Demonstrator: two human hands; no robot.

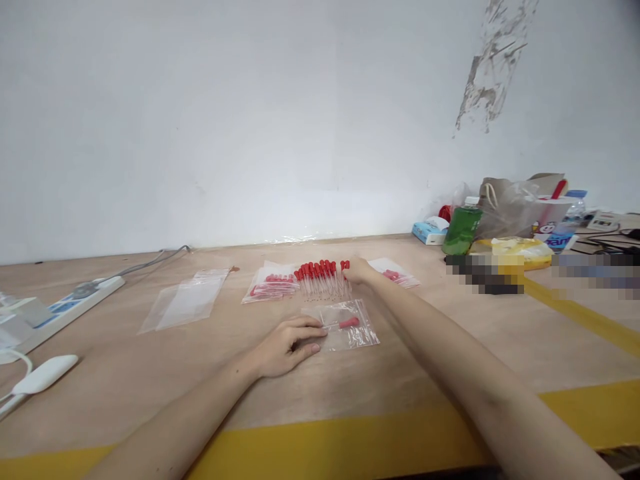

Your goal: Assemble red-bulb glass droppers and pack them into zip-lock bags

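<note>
My left hand (pixel 287 343) lies with fingers apart, its fingertips on the left edge of a clear zip bag (pixel 363 338). Inside that bag is a dropper with a red bulb (pixel 350 323). Beyond it, several red-bulbed droppers (pixel 320 270) form a tight row, bulbs toward the wall. At the row's right end, my right hand (pixel 359 271) has its fingers closed at the bulb of a dropper (pixel 345 265); the fingertips are partly hidden. Filled bags of droppers (pixel 270 285) are stacked left of the row. Another filled bag (pixel 395 272) lies behind my right wrist.
Flat clear bags (pixel 193 300) lie on the left. Farther left are a power strip (pixel 75 310) and a white plug-like piece (pixel 47 375) with a cord. A green bottle (pixel 463 227), tissue pack (pixel 429 231) and cup (pixel 550 217) stand back right. Yellow tape (pixel 320 443) edges the table.
</note>
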